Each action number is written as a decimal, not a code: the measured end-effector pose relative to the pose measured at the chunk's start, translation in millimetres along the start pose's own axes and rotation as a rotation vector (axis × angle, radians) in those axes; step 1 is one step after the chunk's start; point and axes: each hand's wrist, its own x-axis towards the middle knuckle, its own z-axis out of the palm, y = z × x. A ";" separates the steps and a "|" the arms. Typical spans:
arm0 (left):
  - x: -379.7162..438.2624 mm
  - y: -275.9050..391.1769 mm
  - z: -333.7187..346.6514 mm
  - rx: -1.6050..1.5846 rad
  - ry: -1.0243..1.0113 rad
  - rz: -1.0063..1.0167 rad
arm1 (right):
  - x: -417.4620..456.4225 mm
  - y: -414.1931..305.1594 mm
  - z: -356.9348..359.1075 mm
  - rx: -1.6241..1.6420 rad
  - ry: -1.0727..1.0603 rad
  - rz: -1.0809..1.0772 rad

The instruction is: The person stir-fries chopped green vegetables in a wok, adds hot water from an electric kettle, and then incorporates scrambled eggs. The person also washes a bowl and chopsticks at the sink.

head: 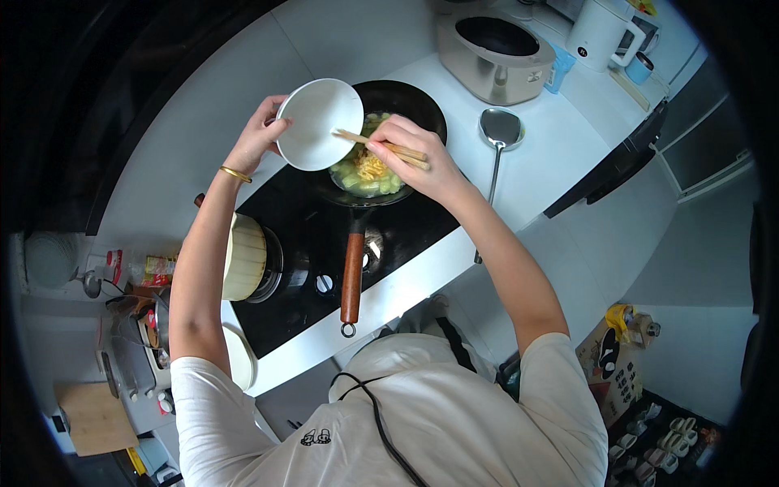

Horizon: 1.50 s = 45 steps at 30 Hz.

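Note:
My left hand [263,135] grips the rim of a white bowl [316,128], tilted over the left side of a black wok [420,103]. The bowl's inside looks bare except near the chopstick tips. In my right hand [420,152] is a pair of wooden chopsticks [353,136], their tips inside the bowl. Pale green chopped vegetable pieces [350,179] lie in the wok in some liquid. On top of them sits a heap of yellow food [371,165], possibly egg. The wok's wooden handle [351,277] points towards me.
A black glass cooktop [286,329] carries the wok and a cream pot [246,259] beside my left forearm. A metal spatula [500,128] rests on the white counter to the right. Behind it stand a rice cooker [496,58] and a white kettle [599,33].

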 end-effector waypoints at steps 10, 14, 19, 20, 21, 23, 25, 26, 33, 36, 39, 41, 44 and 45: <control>-9.7 -17.9 1.1 -0.071 -0.011 0.010 | 4.7 -13.5 2.5 0.036 -0.078 -0.058; -14.1 -17.4 14.2 -0.327 0.044 -0.027 | 12.6 -13.7 13.5 0.056 0.074 -0.205; -10.5 -20.6 19.6 -0.415 0.066 -0.009 | 1.7 -1.3 2.2 0.122 -0.074 -0.053; -9.7 -21.1 18.7 -0.389 0.067 -0.002 | 2.4 -2.5 -3.9 0.113 -0.087 -0.048; -8.0 -20.9 19.6 -0.364 0.062 0.006 | 2.5 -3.4 -8.2 0.100 -0.097 -0.041; -4.2 -20.1 21.8 -0.329 0.038 0.012 | 3.4 -2.4 -6.5 0.105 -0.052 -0.072; 0.4 -17.7 24.0 -0.291 0.025 0.024 | 7.0 -1.4 -1.1 0.112 0.004 -0.157; 2.1 -16.6 25.8 -0.271 0.024 0.031 | 5.7 1.1 -2.1 0.112 -0.031 -0.134; 7.5 -18.6 26.0 -0.128 -0.016 0.111 | -0.3 10.8 -32.8 0.074 -0.286 0.044; 8.7 -15.2 28.8 -0.131 -0.070 0.084 | 4.8 11.0 -24.5 0.118 -0.197 -0.022; 12.1 -15.1 33.9 -0.155 -0.109 0.128 | -1.8 15.8 -16.9 0.132 -0.170 -0.063; 13.9 -14.3 34.3 -0.132 -0.106 0.141 | -4.4 19.5 -17.8 0.115 -0.212 -0.043; 13.4 -17.2 34.0 -0.077 -0.092 0.178 | -10.1 21.7 -33.1 0.099 -0.311 0.040; 13.5 -18.5 34.4 -0.056 -0.087 0.194 | -9.3 19.6 -38.4 0.088 -0.317 0.060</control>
